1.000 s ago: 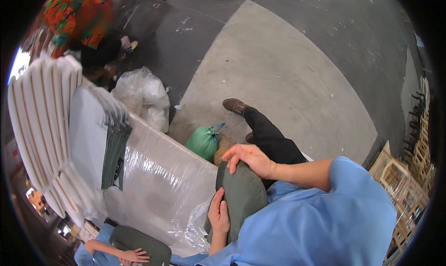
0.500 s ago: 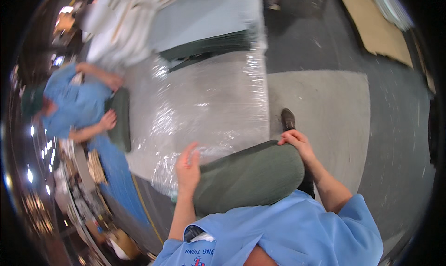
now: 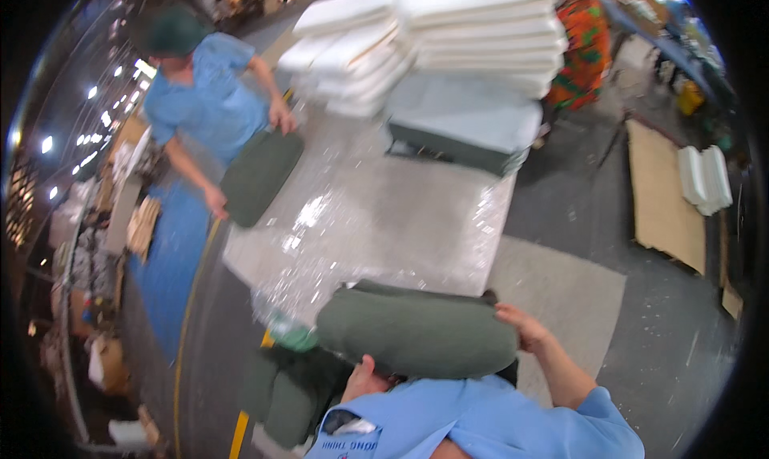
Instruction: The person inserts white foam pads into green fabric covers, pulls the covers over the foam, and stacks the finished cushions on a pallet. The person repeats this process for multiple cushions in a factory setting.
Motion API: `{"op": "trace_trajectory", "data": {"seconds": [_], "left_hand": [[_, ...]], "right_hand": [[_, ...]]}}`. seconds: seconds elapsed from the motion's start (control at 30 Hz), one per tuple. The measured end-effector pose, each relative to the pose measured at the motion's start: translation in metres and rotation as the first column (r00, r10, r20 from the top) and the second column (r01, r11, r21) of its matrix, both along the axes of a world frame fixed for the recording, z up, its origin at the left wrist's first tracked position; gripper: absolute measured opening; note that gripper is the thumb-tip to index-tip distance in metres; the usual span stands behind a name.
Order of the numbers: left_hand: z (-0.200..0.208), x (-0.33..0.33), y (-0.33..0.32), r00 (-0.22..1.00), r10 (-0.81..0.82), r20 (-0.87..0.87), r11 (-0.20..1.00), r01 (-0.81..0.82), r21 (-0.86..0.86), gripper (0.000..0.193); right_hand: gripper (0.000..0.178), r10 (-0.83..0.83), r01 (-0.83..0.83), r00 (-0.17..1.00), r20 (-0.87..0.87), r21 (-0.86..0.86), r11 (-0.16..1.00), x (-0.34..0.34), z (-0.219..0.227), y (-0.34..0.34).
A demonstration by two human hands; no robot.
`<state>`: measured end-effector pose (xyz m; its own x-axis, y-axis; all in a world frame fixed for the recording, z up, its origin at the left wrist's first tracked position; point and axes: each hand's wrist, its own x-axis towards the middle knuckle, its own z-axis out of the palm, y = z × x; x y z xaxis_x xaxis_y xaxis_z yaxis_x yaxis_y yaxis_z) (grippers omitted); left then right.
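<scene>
A dark green padded cushion point(image 3: 416, 332), long with rounded ends, lies across the front of my body. The fingers of my right hand point(image 3: 522, 328) close round its right end. At its near left edge is my left hand point(image 3: 362, 379), thumb up against the cushion; most of its other fingers are hidden. More dark green cushions point(image 3: 292, 403) are piled low at my left side. Beyond my cushion, shiny clear plastic film point(image 3: 320, 227) spreads over a pale surface.
A co-worker in blue point(image 3: 210, 98) at the left holds another green cushion point(image 3: 263, 175). White pads point(image 3: 481, 34) are stacked at the back, behind a grey-topped stack point(image 3: 465, 110). A cardboard sheet point(image 3: 665, 195) carries white pieces at the right. Someone in patterned clothing point(image 3: 583, 50) stands behind.
My left hand, raised with fingers apart before, is now down at the cushion's near edge. The cushion has tipped, showing its thicker side. My view has swung, bringing the pile at my left into sight.
</scene>
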<state>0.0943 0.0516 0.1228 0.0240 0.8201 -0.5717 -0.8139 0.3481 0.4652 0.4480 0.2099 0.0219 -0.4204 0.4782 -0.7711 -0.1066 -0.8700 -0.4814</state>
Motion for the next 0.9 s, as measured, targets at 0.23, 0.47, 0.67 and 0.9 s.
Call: {"op": "trace_trajectory", "data": {"seconds": [0.23,0.47,0.67,0.9], "left_hand": [[0.034,-0.019,0.101,0.890,0.207,-0.406,0.944,-0.072,0.323,0.084],[0.115,-0.006,0.157,0.664,0.113,-0.739,0.902,0.243,0.356,0.067],[0.142,0.008,0.134,0.074,-0.067,-0.995,0.795,0.606,-0.009,0.069],[0.122,0.007,0.115,-0.414,-0.164,-0.896,0.707,0.584,-0.399,0.076]], "right_hand": [[0.094,-0.109,0.218,0.933,-0.343,0.299,0.929,-0.059,0.025,-0.023],[0.102,0.061,-0.107,0.993,0.103,0.536,0.837,-0.078,0.032,-0.041],[0.080,-0.330,0.329,0.938,-0.102,0.553,0.765,-0.078,0.048,-0.014],[0.039,-0.397,0.421,0.898,-0.188,0.115,0.899,-0.091,0.019,-0.026]]}}
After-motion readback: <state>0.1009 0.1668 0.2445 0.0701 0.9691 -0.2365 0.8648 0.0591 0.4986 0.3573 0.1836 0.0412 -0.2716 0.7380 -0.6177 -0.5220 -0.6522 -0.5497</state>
